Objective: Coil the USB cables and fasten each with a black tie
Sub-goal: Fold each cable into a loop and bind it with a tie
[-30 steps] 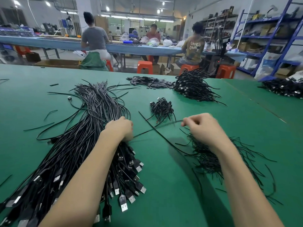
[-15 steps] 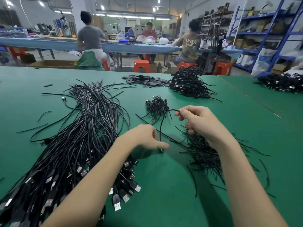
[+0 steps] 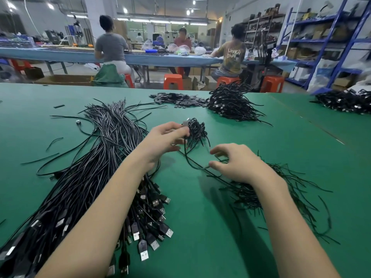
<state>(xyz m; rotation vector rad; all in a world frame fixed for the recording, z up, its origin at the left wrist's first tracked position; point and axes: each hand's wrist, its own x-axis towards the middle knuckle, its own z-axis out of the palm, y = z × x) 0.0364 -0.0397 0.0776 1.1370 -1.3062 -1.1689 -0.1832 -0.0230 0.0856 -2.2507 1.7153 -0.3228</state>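
A large sheaf of loose USB cables (image 3: pixel 84 177) is spread on the green table (image 3: pixel 200 227), plugs nearest; they look light and limp, best taken near the plug. A single cable (image 3: pixel 193 164) is pinched by the right hand (image 3: pixel 239 163), while a small coiled bundle (image 3: pixel 195 130) is pinched by the left hand (image 3: pixel 162 139); black ties (image 3: pixel 267 193) lie under the right wrist

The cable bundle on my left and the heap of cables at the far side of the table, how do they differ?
The left bundle lies long and straight, uncoiled, plugs fanned toward the near edge; the far heap is a compact mound of looped cables. The bundle passes under the left arm; the heap sits apart, beyond both hands. Both are black cables with USB plugs on the green table.
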